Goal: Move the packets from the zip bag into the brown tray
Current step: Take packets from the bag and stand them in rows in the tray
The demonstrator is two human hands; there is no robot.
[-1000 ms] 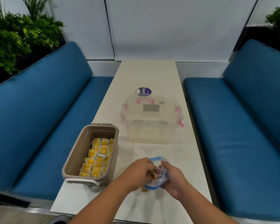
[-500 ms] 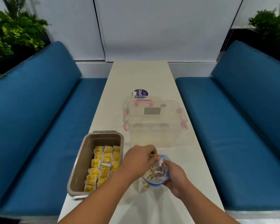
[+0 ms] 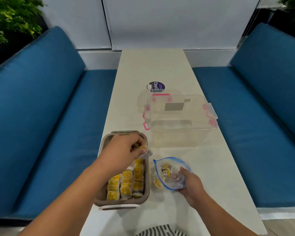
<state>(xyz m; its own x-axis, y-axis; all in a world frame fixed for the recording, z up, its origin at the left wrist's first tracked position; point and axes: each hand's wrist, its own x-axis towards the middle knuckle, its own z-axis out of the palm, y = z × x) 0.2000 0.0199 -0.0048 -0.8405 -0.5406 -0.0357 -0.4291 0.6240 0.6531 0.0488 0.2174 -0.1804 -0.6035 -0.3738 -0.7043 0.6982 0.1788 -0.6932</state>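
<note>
The brown tray (image 3: 146,195) sits at the table's near left and holds several yellow packets (image 3: 126,183) in rows. My left hand (image 3: 123,150) hovers over the tray's far end and pinches one packet (image 3: 146,150) by its clear wrapper. Right of the tray lies the clear zip bag (image 3: 170,172) with a blue rim, its mouth open toward the tray. A few packets show inside it. My right hand (image 3: 191,184) grips the bag's lower right corner. One packet (image 3: 157,183) seems to lie under the bag's left edge.
A clear plastic box (image 3: 180,120) with pink latches stands beyond the bag, its lid behind it. A round purple label (image 3: 156,86) lies farther back. Blue benches (image 3: 41,125) flank the white table (image 3: 160,65). Plants stand in the far corners.
My left hand has drawn a packet out of the zip bag and carried it left, over the brown tray. My right hand keeps hold of the bag.
</note>
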